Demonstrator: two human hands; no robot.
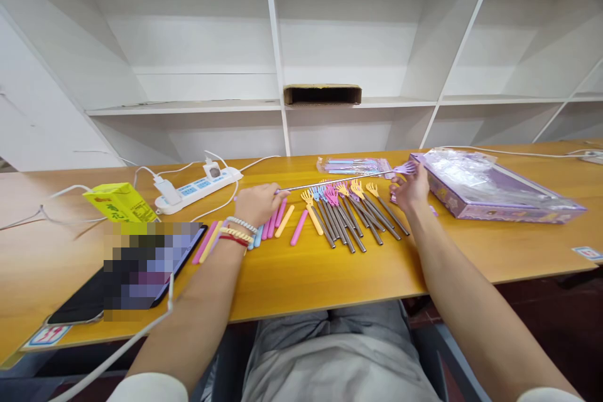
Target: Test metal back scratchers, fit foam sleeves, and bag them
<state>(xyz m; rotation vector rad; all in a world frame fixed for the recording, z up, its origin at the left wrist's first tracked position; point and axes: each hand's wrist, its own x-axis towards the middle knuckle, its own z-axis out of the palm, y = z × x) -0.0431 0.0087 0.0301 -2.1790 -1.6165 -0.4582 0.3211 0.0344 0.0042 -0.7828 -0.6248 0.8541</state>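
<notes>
Between my hands a thin metal rod [336, 181] stretches almost level above the table. My left hand [258, 204], with bracelets at the wrist, is closed round its left end. At the other end, my right hand [413, 188] grips the purple claw-shaped head [405, 168]. Below the rod lie several grey metal tubes [348, 226] with yellow, pink and blue claw heads. Loose pink, yellow and blue handles, among them a pink handle [299, 227], lie near my left hand and under its wrist.
A purple box [471, 208] with clear plastic stands at right. Wrapped blue sticks [353, 165] lie at the back. On the left are a power strip [202, 188], a yellow carton [122, 201], a phone [78, 301] and a partly blurred tablet [188, 251]. White shelves [277, 44] rise behind.
</notes>
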